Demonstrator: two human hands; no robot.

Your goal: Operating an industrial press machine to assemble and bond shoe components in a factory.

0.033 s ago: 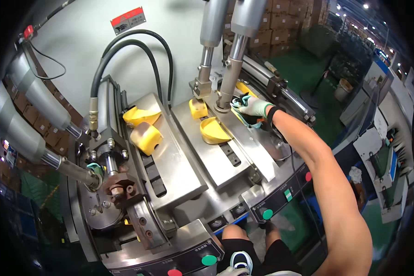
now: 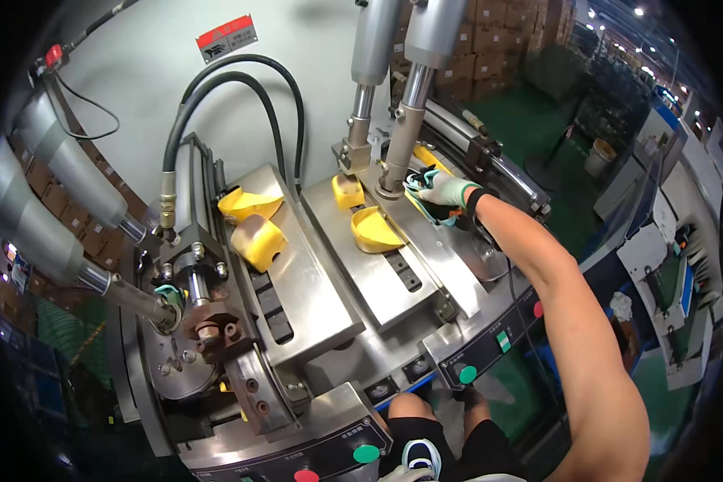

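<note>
My right hand [image 2: 444, 189], in a pale glove with a dark wristband, is closed on a dark shoe upper [image 2: 437, 212] with light teal edging and a touch of orange. The upper lies at the right-hand station of a metal machine, beside a press rod [image 2: 395, 161]; my fingers partly cover it. At the lower edge, a pale gloved shape, my left hand [image 2: 403, 475], shows in part against a black shoe upper [image 2: 420, 456] with white and teal trim, before my lap. Its fingers are mostly cut off. Another teal-edged piece [image 2: 169, 294] sits under the left press rod.
Yellow mould blocks [image 2: 259, 243] stand on the left steel plate, with more yellow blocks [image 2: 375, 230] on the middle plate. Thick black hoses [image 2: 275, 120] arch behind. Green buttons [image 2: 366, 454] and red ones line the front panel. Slanted cylinders [image 2: 50, 221] flank the left side.
The whole view has shifted very slightly. My right hand stays on the shoe upper at the right station, and the machine parts look the same.
</note>
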